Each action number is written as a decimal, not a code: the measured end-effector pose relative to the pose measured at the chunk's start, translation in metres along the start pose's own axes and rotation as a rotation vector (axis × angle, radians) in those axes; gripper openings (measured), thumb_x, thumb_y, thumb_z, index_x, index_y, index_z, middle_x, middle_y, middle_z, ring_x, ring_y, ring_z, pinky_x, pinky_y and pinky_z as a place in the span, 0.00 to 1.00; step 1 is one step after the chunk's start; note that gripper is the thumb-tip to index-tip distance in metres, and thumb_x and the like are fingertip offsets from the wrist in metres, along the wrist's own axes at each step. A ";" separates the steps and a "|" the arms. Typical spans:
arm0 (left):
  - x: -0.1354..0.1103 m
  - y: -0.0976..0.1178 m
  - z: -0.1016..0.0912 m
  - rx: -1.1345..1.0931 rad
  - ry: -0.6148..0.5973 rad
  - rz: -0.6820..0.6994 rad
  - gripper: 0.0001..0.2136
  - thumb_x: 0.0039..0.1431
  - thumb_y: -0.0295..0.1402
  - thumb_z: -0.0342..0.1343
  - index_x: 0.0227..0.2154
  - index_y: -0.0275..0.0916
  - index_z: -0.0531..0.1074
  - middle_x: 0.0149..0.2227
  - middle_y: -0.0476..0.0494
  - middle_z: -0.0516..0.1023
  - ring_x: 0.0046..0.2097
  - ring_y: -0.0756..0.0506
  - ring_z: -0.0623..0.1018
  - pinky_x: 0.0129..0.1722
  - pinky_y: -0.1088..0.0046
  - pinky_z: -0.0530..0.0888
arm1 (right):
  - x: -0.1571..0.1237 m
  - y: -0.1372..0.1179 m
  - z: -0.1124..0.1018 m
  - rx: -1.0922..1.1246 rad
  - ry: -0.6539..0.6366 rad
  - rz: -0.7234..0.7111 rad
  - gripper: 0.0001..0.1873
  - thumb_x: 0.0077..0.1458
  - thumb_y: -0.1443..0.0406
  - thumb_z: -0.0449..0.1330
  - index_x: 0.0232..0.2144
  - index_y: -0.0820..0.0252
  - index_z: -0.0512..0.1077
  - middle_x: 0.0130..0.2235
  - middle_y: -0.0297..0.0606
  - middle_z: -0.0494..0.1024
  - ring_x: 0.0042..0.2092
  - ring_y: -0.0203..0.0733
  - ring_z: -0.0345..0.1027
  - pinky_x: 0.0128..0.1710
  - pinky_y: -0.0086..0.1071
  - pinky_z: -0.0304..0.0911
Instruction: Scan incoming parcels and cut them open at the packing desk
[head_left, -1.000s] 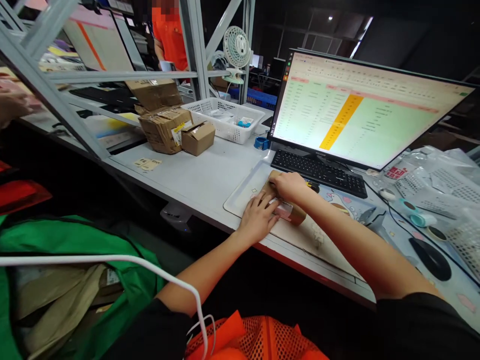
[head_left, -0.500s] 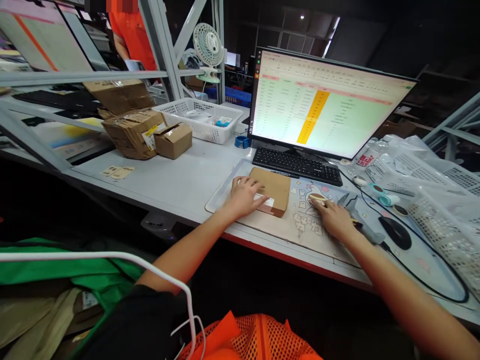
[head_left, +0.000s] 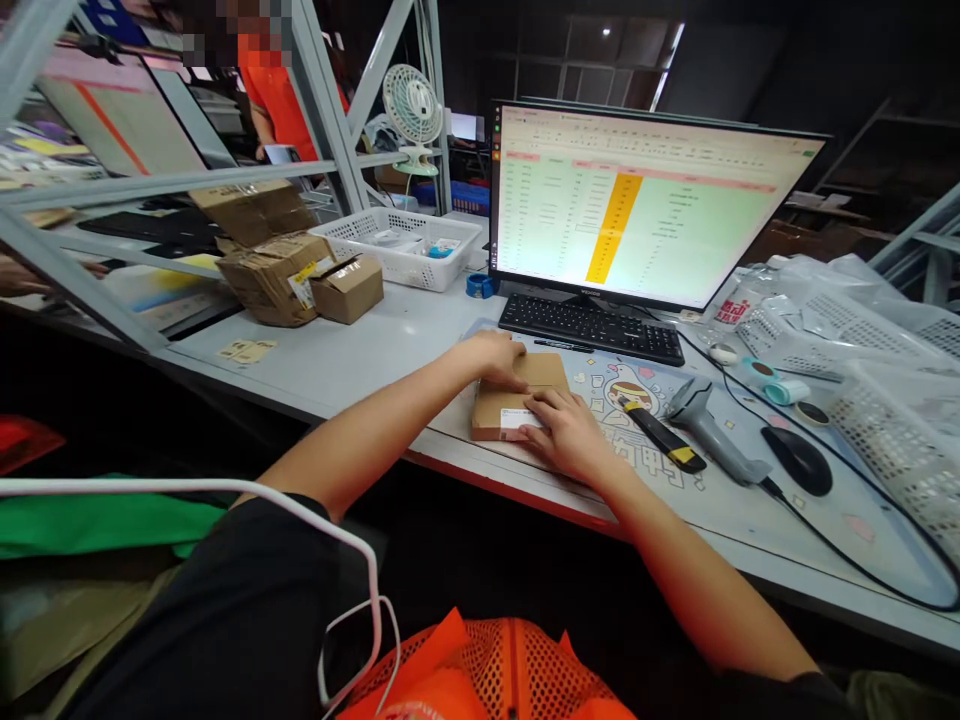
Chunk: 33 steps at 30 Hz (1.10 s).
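Brown cardboard parcel (head_left: 544,375) lying flat under left hand (head_left: 495,360) and right hand (head_left: 566,435)

Black monitor (head_left: 637,205) displaying a green spreadsheet with an orange column; black keyboard (head_left: 591,328) just below. On the printed desk mat (head_left: 626,380), yellow-and-black utility knife (head_left: 661,438), grey barcode scanner (head_left: 705,425), black mouse (head_left: 797,460). Farther back, white plastic basket (head_left: 394,248), taped cardboard boxes (head_left: 270,280), white clip-on fan (head_left: 411,108).
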<state>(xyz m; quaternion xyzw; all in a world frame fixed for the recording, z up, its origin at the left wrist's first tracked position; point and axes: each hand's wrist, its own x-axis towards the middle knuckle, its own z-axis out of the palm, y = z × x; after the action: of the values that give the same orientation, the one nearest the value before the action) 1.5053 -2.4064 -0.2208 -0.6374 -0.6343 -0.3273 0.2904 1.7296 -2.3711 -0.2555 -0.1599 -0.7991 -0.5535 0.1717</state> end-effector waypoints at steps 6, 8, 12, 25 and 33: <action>0.002 0.012 -0.003 0.121 0.002 0.062 0.39 0.58 0.62 0.64 0.63 0.38 0.73 0.55 0.30 0.78 0.53 0.30 0.77 0.49 0.56 0.71 | -0.004 0.006 -0.001 0.108 0.010 -0.027 0.22 0.76 0.55 0.75 0.56 0.67 0.77 0.58 0.46 0.64 0.60 0.52 0.58 0.66 0.47 0.59; 0.003 0.018 0.002 0.158 0.015 0.103 0.35 0.62 0.59 0.62 0.60 0.35 0.75 0.50 0.28 0.80 0.50 0.29 0.78 0.46 0.56 0.71 | -0.003 0.004 -0.004 0.129 0.009 -0.013 0.21 0.76 0.56 0.76 0.55 0.67 0.77 0.58 0.45 0.65 0.60 0.52 0.58 0.66 0.47 0.59; -0.003 0.020 0.009 0.159 0.076 0.170 0.22 0.73 0.46 0.52 0.55 0.32 0.76 0.47 0.28 0.81 0.48 0.31 0.79 0.46 0.56 0.69 | -0.006 -0.002 -0.006 0.175 0.022 0.026 0.18 0.76 0.60 0.75 0.56 0.67 0.77 0.57 0.45 0.64 0.60 0.52 0.58 0.66 0.47 0.59; 0.047 0.010 0.038 -0.197 0.463 -0.340 0.21 0.75 0.29 0.38 0.62 0.29 0.70 0.63 0.29 0.72 0.64 0.33 0.70 0.65 0.54 0.62 | -0.019 -0.064 0.014 1.092 0.062 0.287 0.18 0.85 0.65 0.61 0.38 0.70 0.69 0.39 0.39 0.66 0.44 0.41 0.67 0.54 0.36 0.70; 0.051 0.007 0.051 -0.271 0.535 -0.338 0.22 0.74 0.33 0.40 0.61 0.32 0.72 0.62 0.33 0.74 0.64 0.34 0.71 0.67 0.58 0.61 | -0.036 -0.171 0.111 2.429 -0.162 -0.134 0.31 0.79 0.45 0.69 0.56 0.69 0.73 0.54 0.48 0.68 0.55 0.50 0.66 0.60 0.43 0.67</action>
<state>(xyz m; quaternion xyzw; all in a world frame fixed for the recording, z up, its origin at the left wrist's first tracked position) 1.5137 -2.3353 -0.2116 -0.4476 -0.5830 -0.6077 0.3006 1.6746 -2.3262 -0.4498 0.1123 -0.8119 0.5579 0.1301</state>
